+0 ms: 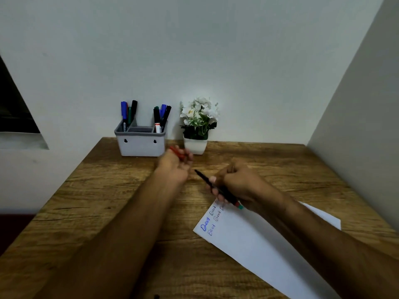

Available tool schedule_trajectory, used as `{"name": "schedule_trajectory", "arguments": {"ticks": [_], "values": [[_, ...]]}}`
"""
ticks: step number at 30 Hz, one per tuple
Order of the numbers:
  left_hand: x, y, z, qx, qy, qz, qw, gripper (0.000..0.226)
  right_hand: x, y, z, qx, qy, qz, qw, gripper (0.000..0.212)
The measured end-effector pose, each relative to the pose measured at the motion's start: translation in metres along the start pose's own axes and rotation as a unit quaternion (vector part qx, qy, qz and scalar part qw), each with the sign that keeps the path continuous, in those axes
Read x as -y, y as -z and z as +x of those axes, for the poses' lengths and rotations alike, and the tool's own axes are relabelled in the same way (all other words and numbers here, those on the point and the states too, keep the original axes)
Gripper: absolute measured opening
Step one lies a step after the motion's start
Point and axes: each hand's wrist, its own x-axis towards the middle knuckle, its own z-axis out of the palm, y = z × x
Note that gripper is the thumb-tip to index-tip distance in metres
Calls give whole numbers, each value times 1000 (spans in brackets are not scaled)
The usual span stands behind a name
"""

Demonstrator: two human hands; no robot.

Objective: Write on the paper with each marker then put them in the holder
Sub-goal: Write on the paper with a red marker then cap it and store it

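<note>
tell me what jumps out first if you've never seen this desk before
Two hands meet mid-desk: the right hand grips a black marker above the paper, the left hand holds a red marker. Behind them, a grey holder with markers stands beside a white flower pot.

White flower pot (pixel 195 145) on wooden table (pixel 103 190)

A wooden worktop (pixel 112 190) carries a grey holder (pixel 140 145) of markers and a potted white flower (pixel 197 126) at its far edge, and a written-on paper (pixel 248 240) nearer.
</note>
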Motion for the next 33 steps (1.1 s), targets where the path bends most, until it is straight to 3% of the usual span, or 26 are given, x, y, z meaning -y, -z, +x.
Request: {"name": "schedule_trajectory", "arguments": {"ticks": [1,3,5,7,9,12,18,21,24,26,29,31,33], "values": [[1,2,7,-9,-10,15,1000,24,-5,3,-6,7,-4,0,1000,26],[11,8,16,-4,-60,158,986,21,-12,11,-9,-15,19,0,1000,26],[24,9,13,29,-146,320,936,19,-12,20,-7,-57,63,-6,996,25],[33,10,15,24,-279,471,836,19,-10,26,-6,-83,97,-4,992,23],[32,14,21,-12,-348,600,720,24,-10,31,-8,-93,114,-11,989,21],[32,22,26,-13,-379,672,636,27,-13,36,-9,-97,125,-26,987,21],[36,25,31,12,-394,694,602,35,-20,43,-8,-102,128,-7,986,17],[33,26,25,26,-443,679,586,33,-22,46,-12,-81,127,48,987,15],[32,29,10,122,-483,631,595,22,-25,51,-12,-51,154,123,979,27],[34,35,0,214,-466,643,569,25,-28,55,-9,-22,159,200,967,31],[37,46,-8,315,-423,688,499,38,-32,62,-5,-1,168,292,942,36],[38,51,-10,345,-390,722,456,47,-35,65,-6,-18,185,289,939,28],[39,56,-9,373,-366,731,439,50,-42,66,-7,-48,197,261,944,19]]}}
